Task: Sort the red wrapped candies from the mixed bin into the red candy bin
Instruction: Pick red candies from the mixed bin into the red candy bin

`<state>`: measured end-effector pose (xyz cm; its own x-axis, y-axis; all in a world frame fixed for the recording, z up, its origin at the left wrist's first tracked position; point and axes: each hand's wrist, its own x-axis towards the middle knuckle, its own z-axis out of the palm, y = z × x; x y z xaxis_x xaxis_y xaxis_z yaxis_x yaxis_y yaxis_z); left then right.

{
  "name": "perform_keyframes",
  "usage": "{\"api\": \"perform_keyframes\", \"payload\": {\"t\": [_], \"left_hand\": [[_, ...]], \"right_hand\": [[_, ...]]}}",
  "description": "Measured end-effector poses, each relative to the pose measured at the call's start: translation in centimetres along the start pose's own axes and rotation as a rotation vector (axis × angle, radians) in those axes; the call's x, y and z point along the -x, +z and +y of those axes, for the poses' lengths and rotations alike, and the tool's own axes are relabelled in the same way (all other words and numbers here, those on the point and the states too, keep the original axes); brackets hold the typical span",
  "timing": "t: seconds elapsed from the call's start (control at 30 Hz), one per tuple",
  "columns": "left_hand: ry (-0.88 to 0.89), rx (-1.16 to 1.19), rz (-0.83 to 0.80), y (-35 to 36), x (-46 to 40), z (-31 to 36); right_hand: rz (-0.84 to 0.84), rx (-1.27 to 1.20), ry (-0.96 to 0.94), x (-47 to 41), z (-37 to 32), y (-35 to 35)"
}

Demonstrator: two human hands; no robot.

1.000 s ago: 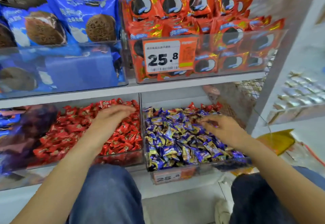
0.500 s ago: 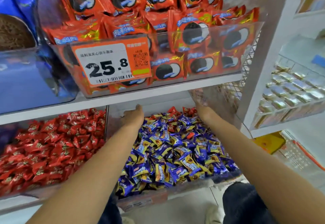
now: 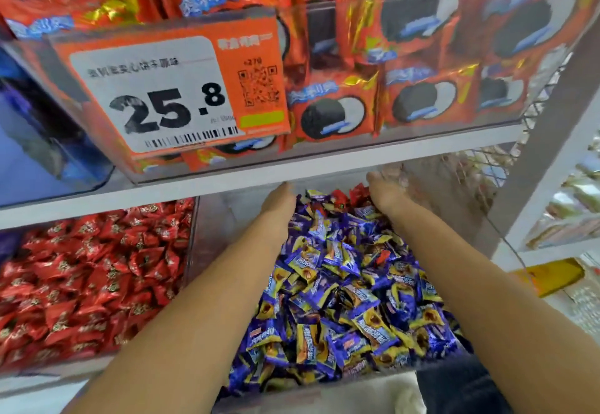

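Observation:
The clear mixed bin [image 3: 324, 387] on the lower shelf is heaped with blue and yellow wrapped candies [image 3: 341, 300]. A few red wrapped candies [image 3: 349, 196] lie at its far back, and one more red candy [image 3: 383, 256] shows mid-heap. Both my arms reach deep into this bin. My left hand [image 3: 279, 201] and my right hand [image 3: 383, 191] are at the back, their fingers hidden under the upper shelf. Left of it, the red candy bin [image 3: 191, 251] is full of red wrapped candies [image 3: 91, 274].
Just above my hands, a clear bin of red cookie packs [image 3: 422, 56] with an orange 25.8 price tag [image 3: 172, 95] stands on the upper shelf [image 3: 227, 183]. A wire mesh side panel [image 3: 480, 167] and white post [image 3: 552, 154] bound the right.
The camera has moved closer and lower toward the mixed bin. Both hands have reached farther back, and their fingers are now hidden under the upper shelf.

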<state>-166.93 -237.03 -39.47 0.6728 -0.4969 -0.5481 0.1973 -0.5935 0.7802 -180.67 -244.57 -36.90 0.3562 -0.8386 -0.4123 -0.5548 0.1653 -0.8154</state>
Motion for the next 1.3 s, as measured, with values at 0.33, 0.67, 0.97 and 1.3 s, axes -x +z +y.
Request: {"api": "perform_keyframes", "payload": {"t": [0.33,0.67,0.97,1.3], "left_hand": [[0.028,0.072,-0.176,3.6,-0.3,-0.5],[0.164,0.359,-0.132,2.7,3.3,-0.5],[0.417,0.38,0.004,0.3,9.2,-2.2],[0.574,0.06,-0.032,-4.9,12.5,-6.4]], "right_hand": [[-0.19,-0.101,0.028,0.7,1.0,1.3],[-0.198,-0.367,-0.165,3.4,-0.1,2.5],[-0.151,-0.44,-0.43,9.5,1.1,3.3],[-0.241,0.2,-0.551,11.5,5.4,2.0]]}}
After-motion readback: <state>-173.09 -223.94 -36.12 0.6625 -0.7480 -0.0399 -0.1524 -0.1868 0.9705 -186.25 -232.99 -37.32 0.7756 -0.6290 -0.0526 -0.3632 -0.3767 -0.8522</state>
